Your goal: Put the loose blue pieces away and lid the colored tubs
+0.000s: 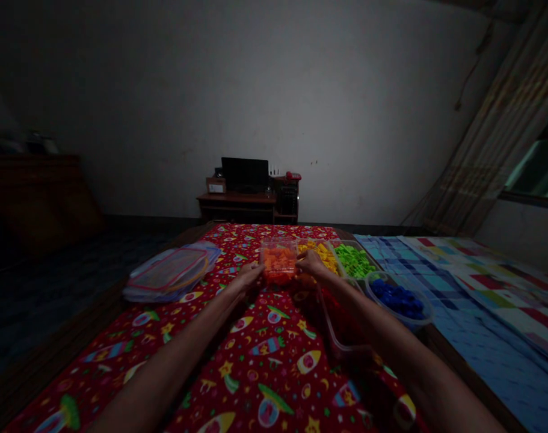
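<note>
A clear plastic container full of small orange pieces sits at the middle of the red patterned cloth. My left hand is closed on its left side, fingertips at the wall. At the opposite side, my right hand has its fingers bent onto the right edge. Just beyond this hand are yellow pieces in a clear container, and green pieces lie in another to the right. Under my right forearm is a clear container with red contents, partly hidden.
Stacked clear lids lie on the cloth at left. A round tub of blue pieces stands at the right edge. Beyond the table are a desk with a monitor and a bed with a blue cover.
</note>
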Motion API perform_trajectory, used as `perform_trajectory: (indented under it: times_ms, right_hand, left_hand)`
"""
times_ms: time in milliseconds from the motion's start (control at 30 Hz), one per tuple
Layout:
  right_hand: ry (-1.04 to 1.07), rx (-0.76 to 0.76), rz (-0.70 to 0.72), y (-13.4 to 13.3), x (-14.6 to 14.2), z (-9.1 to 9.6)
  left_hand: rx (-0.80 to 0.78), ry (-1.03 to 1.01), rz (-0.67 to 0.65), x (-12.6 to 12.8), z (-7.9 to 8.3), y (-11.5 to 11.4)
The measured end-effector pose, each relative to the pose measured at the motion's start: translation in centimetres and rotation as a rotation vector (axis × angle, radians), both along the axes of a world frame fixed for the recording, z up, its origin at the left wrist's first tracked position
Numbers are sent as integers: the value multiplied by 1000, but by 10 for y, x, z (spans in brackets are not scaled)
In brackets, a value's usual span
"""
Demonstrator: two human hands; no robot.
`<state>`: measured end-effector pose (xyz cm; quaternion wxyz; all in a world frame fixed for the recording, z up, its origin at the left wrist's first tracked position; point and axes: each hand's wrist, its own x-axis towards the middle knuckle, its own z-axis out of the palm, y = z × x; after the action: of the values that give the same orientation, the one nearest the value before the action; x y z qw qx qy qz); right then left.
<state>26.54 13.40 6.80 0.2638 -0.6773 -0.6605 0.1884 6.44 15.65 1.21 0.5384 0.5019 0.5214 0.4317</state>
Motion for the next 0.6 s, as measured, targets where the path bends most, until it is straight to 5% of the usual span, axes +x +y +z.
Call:
perform_trajectory:
  times_ms: [233,600]
  right_hand:
    - [33,-41,37,-15,-18,-3]
    - [-214,35,111,-26,-15,-2]
  left_hand:
    - [24,91,6,-21,5,-26]
    - [226,632,86,-19,31,-6]
